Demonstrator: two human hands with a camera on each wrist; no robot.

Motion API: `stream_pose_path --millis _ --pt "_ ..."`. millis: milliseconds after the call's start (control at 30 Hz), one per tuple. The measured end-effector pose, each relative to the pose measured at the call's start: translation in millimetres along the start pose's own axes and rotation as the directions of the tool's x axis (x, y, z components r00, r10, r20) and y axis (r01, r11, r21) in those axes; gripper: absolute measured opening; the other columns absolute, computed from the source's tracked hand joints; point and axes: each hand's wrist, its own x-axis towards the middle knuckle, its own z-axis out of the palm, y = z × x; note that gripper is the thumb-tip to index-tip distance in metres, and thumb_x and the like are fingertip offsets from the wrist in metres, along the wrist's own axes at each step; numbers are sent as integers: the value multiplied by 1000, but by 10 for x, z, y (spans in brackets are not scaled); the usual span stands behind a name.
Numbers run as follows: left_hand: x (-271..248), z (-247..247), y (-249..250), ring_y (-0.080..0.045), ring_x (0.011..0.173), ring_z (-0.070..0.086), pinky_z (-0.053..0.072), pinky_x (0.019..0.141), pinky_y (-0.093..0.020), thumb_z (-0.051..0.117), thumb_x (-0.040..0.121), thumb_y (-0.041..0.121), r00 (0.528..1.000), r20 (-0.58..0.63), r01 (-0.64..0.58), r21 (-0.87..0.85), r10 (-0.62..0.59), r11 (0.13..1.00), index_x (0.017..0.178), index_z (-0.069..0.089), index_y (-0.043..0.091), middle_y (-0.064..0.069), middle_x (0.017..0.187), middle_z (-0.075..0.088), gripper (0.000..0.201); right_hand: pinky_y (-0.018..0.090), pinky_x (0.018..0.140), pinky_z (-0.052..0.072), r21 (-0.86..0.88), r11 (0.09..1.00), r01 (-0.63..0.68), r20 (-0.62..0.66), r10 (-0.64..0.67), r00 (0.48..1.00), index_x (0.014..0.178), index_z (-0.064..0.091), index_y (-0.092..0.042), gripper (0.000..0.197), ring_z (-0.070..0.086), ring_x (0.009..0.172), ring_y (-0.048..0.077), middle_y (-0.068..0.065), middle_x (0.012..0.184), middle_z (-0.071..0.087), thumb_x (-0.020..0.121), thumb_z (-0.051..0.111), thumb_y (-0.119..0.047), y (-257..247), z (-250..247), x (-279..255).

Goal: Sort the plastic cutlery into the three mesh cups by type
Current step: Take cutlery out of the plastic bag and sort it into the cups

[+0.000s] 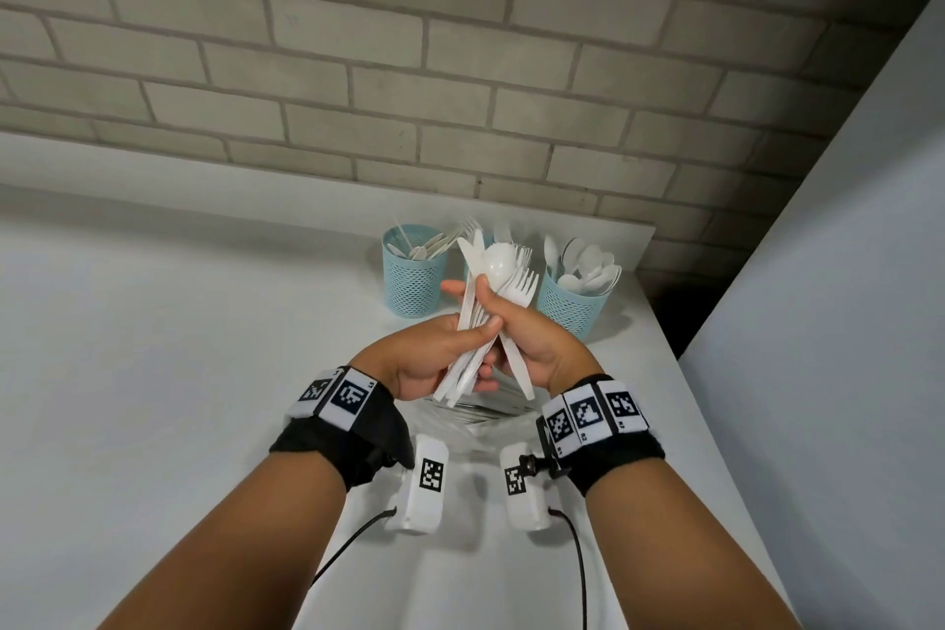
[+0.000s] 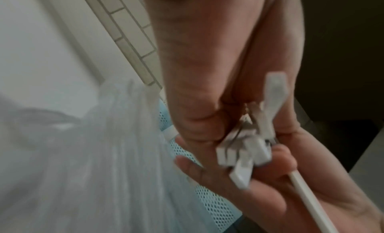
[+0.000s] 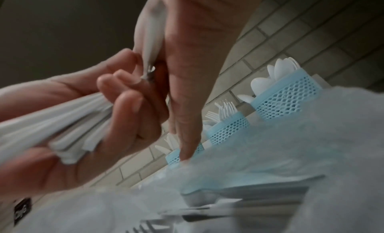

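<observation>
Both hands hold a bundle of white plastic cutlery [image 1: 491, 281] above the counter; it mixes knives, a spoon and forks. My left hand [image 1: 460, 348] grips the bundle's handles [image 2: 245, 152]. My right hand [image 1: 511, 317] pinches a single cutlery piece [image 1: 517, 368] out of the bundle, its handle [image 2: 311, 203] sticking out below my palm. Three blue mesh cups stand behind: the left cup [image 1: 411, 279] with knives [image 3: 172, 141], the middle cup [image 3: 228, 129] with forks and mostly hidden in the head view, the right cup [image 1: 572, 304] with spoons [image 3: 278, 72].
A clear plastic bag [image 1: 475, 414] with more cutlery in it lies on the white counter [image 1: 179, 348] right under my hands. A brick wall [image 1: 460, 67] runs behind the cups. The counter ends at the right, beside a pale panel [image 1: 844, 297].
</observation>
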Motion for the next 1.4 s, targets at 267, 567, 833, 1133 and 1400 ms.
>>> stream_pose_path --millis 267,567,833,1133,1400 --pt "11 -17 -80 -8 55 54 49 54 -17 55 83 34 996 -66 -59 12 60 998 85 56 11 -2 66 54 23 23 51 50 33 999 14 -47 -12 999 104 67 -27 48 59 70 15 -4 92 68 79 43 -61 95 26 71" --pt "-16 -49 -52 -13 67 68 58 70 -34 47 96 14 986 -132 -115 -115 99 987 103 57 8 -2 70 66 13 25 58 50 -55 984 171 -455 -177 873 99 59 -15 21 55 65 10 1 78 58 87 63 -32 72 -56 126" --pt "36 -60 -124 -9 49 47 53 56 -28 43 98 16 988 -153 -68 -231 33 971 119 51 9 2 57 41 23 23 60 46 -372 921 115 -523 -310 794 110 51 -16 37 61 75 13 7 96 63 84 67 -37 37 10 126" --pt "47 -87 -158 -11 48 48 52 55 -26 46 97 34 971 -239 -53 -148 17 988 102 55 9 0 58 48 26 19 52 46 -419 906 58 -540 -300 786 114 50 -7 25 58 56 9 2 77 61 90 49 -14 -10 87 126" --pt "35 -62 -138 -10 53 48 43 47 -20 36 100 32 969 -242 -68 -35 57 997 109 56 7 -2 71 56 34 19 58 44 -515 852 89 -444 -355 822 116 50 -10 32 56 66 6 -2 88 60 91 60 -25 16 89 61"
